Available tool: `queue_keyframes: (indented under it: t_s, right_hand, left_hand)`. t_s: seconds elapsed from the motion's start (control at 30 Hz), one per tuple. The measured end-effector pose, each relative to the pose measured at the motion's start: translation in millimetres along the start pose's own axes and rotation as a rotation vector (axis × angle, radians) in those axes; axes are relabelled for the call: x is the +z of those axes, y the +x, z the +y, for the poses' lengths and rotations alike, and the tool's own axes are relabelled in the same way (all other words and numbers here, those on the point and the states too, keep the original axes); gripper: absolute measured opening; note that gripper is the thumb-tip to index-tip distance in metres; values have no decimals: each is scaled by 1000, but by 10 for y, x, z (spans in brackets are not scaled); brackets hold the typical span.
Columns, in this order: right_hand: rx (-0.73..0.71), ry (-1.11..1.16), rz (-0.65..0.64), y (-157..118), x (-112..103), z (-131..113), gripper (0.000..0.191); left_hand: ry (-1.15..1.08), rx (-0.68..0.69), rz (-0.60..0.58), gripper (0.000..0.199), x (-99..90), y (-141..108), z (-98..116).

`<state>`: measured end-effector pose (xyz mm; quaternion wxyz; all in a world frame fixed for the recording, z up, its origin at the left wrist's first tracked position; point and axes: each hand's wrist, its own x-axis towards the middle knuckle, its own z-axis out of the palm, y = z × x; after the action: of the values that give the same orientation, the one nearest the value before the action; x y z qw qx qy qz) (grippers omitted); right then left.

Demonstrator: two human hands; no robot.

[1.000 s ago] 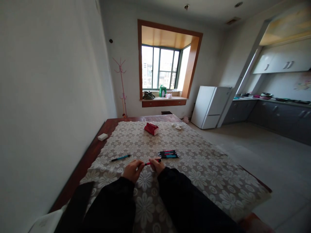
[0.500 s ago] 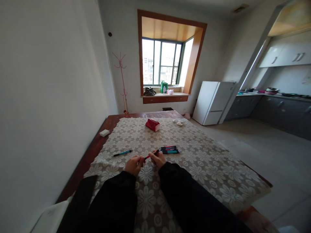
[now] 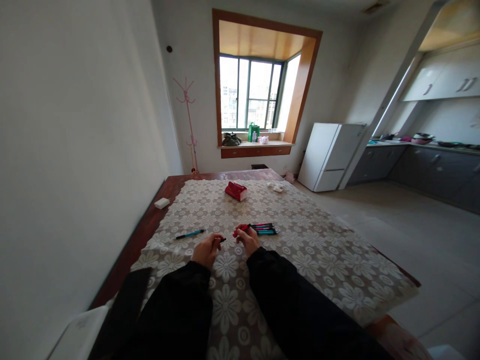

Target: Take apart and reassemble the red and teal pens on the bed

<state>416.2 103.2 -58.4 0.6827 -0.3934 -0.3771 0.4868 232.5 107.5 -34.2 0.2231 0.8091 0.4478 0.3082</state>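
Between the fingertips of my left hand (image 3: pixel 206 251) a small black piece (image 3: pixel 223 240) is pinched, its exact kind too small to tell. My right hand (image 3: pixel 248 242) grips a red and black pen (image 3: pixel 236 233), partly covered by the fingers. A gap separates the two held parts. Just beyond the right hand, several red, teal and black pens (image 3: pixel 267 232) lie side by side on the patterned tablecloth (image 3: pixel 225 300). To the left of my left hand rests a single teal and black pen (image 3: pixel 190 234).
A red tissue pack (image 3: pixel 236 191) lies farther back on the table, with crumpled white tissue (image 3: pixel 275 187) to its right. On the left wooden edge sits a small white box (image 3: pixel 162 203). A long dark object (image 3: pixel 129 305) lies at the near left, close to the wall.
Both hands were together on the red pen. Now they have parted, the left with a small black piece and the right with the red pen.
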Motion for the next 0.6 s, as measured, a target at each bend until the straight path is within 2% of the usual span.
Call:
queue_keyframes:
  t_s: [0.17, 0.3, 0.37, 0.6]
  right_hand:
    - [-86, 6, 165, 52, -45, 0, 30]
    - [-151, -8, 255, 79, -71, -4, 31]
    - [-162, -59, 246, 71, -65, -12, 32]
    - [-127, -289, 63, 12, -31, 7, 31]
  left_hand:
    - [-6, 62, 40, 26, 32, 23, -79]
    - [25, 46, 92, 22, 50, 32, -136]
    - [43, 39, 102, 20, 58, 30, -151]
    - [104, 71, 43, 18, 48, 3, -94]
